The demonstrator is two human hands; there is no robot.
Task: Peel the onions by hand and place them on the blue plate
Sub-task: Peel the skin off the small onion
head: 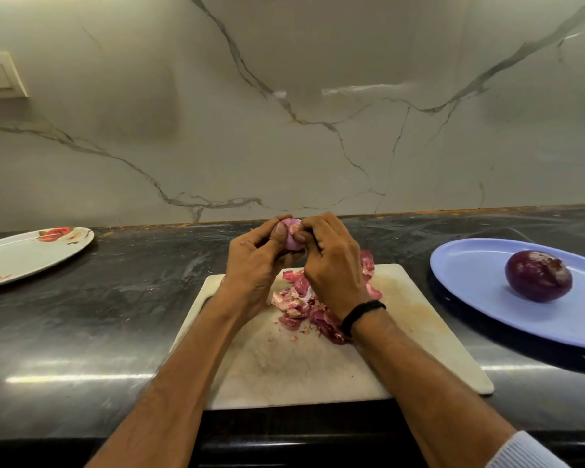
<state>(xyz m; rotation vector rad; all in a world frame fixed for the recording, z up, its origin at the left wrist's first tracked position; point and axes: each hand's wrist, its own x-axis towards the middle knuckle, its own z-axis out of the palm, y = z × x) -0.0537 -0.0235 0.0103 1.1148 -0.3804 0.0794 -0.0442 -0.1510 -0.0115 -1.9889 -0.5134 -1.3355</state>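
While the small onion [290, 235] was held up over the far edge of the cutting board [419, 332], it was gripped from both sides. It was cupped in the left hand [254, 261], whose fingers were curled round it with the thumb [281, 233] pressed on its pale pink face, apparently so that it could be steadied and turned. The fingers of the right hand [331, 261] were bunched together and clamped on the onion's right side, seemingly pinched on a strip of skin, though the strip itself could not be made out. The onion was judged to be held above the board so that whatever was torn off would drop onto the heap of peels [301, 305], which was spread from the board's middle toward its far edge, partly hidden beneath the right wrist.

The blue plate [480, 265] was set toward the right end of the dark surface [115, 315], just beside the board's right edge, within easy reach for the drop-off. One dark purple onion [538, 275], glossy and taken to be already peeled, was lying on the plate's right half. A white flowered plate [31, 255] was placed near the surface's left end, well apart from the board. The peeling in hand was judged well advanced but not finished.
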